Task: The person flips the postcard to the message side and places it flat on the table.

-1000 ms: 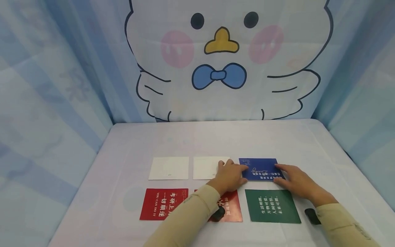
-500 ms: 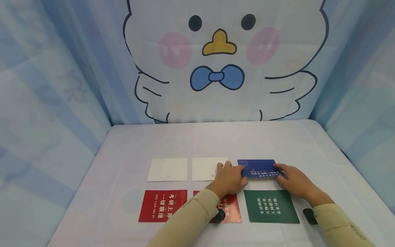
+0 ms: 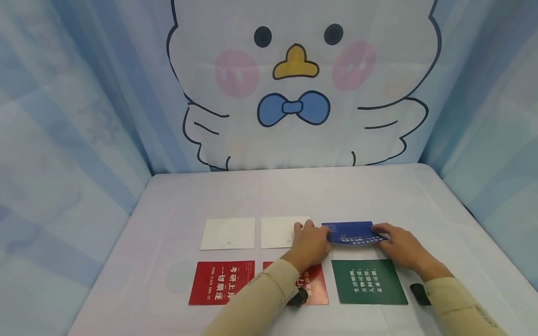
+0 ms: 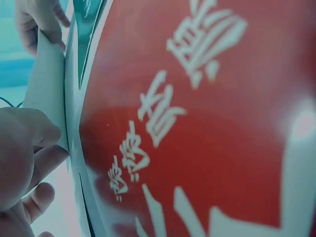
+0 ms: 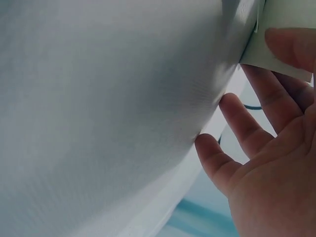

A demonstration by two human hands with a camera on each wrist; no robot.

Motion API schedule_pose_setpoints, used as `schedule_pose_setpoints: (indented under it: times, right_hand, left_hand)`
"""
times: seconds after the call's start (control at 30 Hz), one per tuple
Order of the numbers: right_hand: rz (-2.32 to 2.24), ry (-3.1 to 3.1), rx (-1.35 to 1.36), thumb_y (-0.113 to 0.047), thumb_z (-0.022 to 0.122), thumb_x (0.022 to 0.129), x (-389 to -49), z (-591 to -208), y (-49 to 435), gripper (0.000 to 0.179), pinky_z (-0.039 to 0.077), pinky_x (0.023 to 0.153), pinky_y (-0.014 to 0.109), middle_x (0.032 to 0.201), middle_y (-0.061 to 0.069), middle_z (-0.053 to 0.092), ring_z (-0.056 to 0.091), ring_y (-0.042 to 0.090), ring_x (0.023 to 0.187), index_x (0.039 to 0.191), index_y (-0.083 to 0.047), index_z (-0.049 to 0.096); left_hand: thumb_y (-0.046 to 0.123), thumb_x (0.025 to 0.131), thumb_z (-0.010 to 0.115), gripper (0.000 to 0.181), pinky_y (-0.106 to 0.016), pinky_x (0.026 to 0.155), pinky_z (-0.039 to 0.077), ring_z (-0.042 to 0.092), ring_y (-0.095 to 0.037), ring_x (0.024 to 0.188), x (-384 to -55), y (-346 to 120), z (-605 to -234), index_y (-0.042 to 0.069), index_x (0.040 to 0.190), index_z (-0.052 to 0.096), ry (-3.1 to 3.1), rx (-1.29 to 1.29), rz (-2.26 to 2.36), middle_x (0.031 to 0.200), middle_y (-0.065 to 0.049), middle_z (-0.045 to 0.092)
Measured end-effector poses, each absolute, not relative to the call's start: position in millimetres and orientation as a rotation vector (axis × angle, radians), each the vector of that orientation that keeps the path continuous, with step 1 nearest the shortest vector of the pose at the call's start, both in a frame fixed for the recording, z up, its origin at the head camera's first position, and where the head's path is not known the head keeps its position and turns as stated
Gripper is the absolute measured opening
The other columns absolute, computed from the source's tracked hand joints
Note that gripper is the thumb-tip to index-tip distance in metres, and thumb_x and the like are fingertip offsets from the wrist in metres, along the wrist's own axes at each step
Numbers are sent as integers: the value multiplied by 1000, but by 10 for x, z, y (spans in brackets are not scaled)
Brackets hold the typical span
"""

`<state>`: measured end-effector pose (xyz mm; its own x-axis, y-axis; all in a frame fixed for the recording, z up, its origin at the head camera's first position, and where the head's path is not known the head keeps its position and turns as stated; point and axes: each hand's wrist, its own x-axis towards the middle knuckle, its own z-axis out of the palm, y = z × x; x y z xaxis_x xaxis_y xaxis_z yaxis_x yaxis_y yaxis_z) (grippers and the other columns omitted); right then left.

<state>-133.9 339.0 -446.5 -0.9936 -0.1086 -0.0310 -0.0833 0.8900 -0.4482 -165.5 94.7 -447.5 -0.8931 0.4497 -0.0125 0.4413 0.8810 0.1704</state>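
A blue card (image 3: 350,232) with white lettering is tilted up off the table, its near edge raised and slightly bowed. My left hand (image 3: 310,245) pinches it at the left side and my right hand (image 3: 405,247) at the right corner. Its pale underside (image 4: 47,84) faces the camera in the left wrist view, between both hands. In the right wrist view, thumb and forefinger hold the card's corner (image 5: 291,17) while the other fingers touch the tablecloth. Left of it lie two white cards (image 3: 229,233), the nearer one partly behind my left hand.
A front row holds a red card (image 3: 208,282), a second red card (image 3: 316,287) mostly under my left forearm, and a green card (image 3: 370,282). White cloth covers the table (image 3: 168,210). A curtain with a cartoon chick (image 3: 294,140) hangs behind, with blue curtains at both sides.
The blue card lay flat a second ago; its near edge has since been lifted by my hands and the card tilts. The other cards stay in place while the head view shifts slightly.
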Motion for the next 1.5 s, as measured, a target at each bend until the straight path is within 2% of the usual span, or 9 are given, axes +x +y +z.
schedule_pose_setpoints:
  times: [0.2, 0.47, 0.67, 0.83, 0.97, 1.07, 1.23, 1.4, 1.5]
  right_hand:
    - [-697, 3024, -143, -2, 61, 88, -1350, -4450, 3396, 39, 38, 98, 68, 127, 32, 59, 49, 56, 121, 126, 6, 59]
    - [-753, 3061, -90, -9, 65, 94, -1309, -4349, 3415, 28, 42, 91, 68, 109, 25, 67, 56, 50, 108, 118, 4, 61]
    - [-880, 3035, 26, -19, 67, 97, -1312, -4303, 3428, 46, 50, 85, 62, 112, 32, 64, 60, 49, 102, 128, 9, 48]
    - [-1029, 3014, 102, -21, 67, 97, -1305, -4263, 3422, 57, 51, 86, 60, 113, 33, 64, 62, 47, 102, 136, 11, 38]
    - [-1129, 3035, 99, -15, 66, 98, -1291, -4243, 3399, 49, 52, 85, 59, 109, 30, 64, 66, 42, 95, 132, 10, 40]
    - [-1160, 3068, 88, -10, 65, 97, -1278, -4240, 3373, 35, 55, 81, 55, 106, 28, 64, 68, 38, 89, 122, 6, 45]
    - [-1152, 3116, 89, -10, 63, 98, -1252, -4252, 3355, 21, 56, 80, 52, 108, 24, 63, 68, 40, 91, 113, 3, 54]
    - [-1057, 3088, 125, -22, 61, 101, -1233, -4249, 3383, 33, 54, 74, 52, 118, 29, 62, 66, 42, 96, 122, 3, 60]
    - [-1018, 3069, 130, -25, 61, 101, -1222, -4252, 3391, 38, 53, 75, 54, 126, 31, 59, 63, 45, 101, 127, 3, 60]
  left_hand:
    - [27, 91, 69, 28, -39, 90, 36, 52, -12, 90, -1648, 939, -4494, 28, 119, 75, 3031, 680, 286, 100, 10, 71]
    - [28, 94, 68, 24, -35, 86, 38, 52, -12, 88, -1656, 877, -4457, 21, 116, 74, 3094, 701, 505, 90, 10, 69]
    - [24, 94, 70, 27, -26, 79, 43, 53, -11, 84, -1709, 804, -4418, 14, 120, 69, 3071, 702, 807, 86, 9, 68]
    - [16, 93, 71, 29, -22, 72, 47, 58, -12, 81, -1737, 771, -4388, 9, 118, 57, 2914, 635, 1185, 90, 2, 68]
    - [11, 94, 70, 22, -21, 69, 49, 64, -11, 77, -1758, 773, -4384, 9, 106, 52, 2805, 631, 1450, 93, -4, 73]
    - [10, 95, 69, 18, -20, 69, 50, 66, -10, 80, -1767, 778, -4384, 10, 102, 53, 2749, 615, 1544, 97, -6, 74]
    - [9, 96, 68, 16, -19, 76, 52, 69, -11, 92, -1766, 778, -4381, 8, 111, 62, 2670, 598, 1597, 107, -6, 72]
    - [8, 96, 68, 28, -18, 75, 53, 69, -10, 94, -1762, 763, -4367, 5, 124, 65, 2641, 597, 1609, 115, -6, 69]
    - [6, 95, 68, 31, -17, 75, 52, 68, -10, 93, -1757, 759, -4371, 3, 126, 65, 2653, 607, 1588, 111, -6, 69]
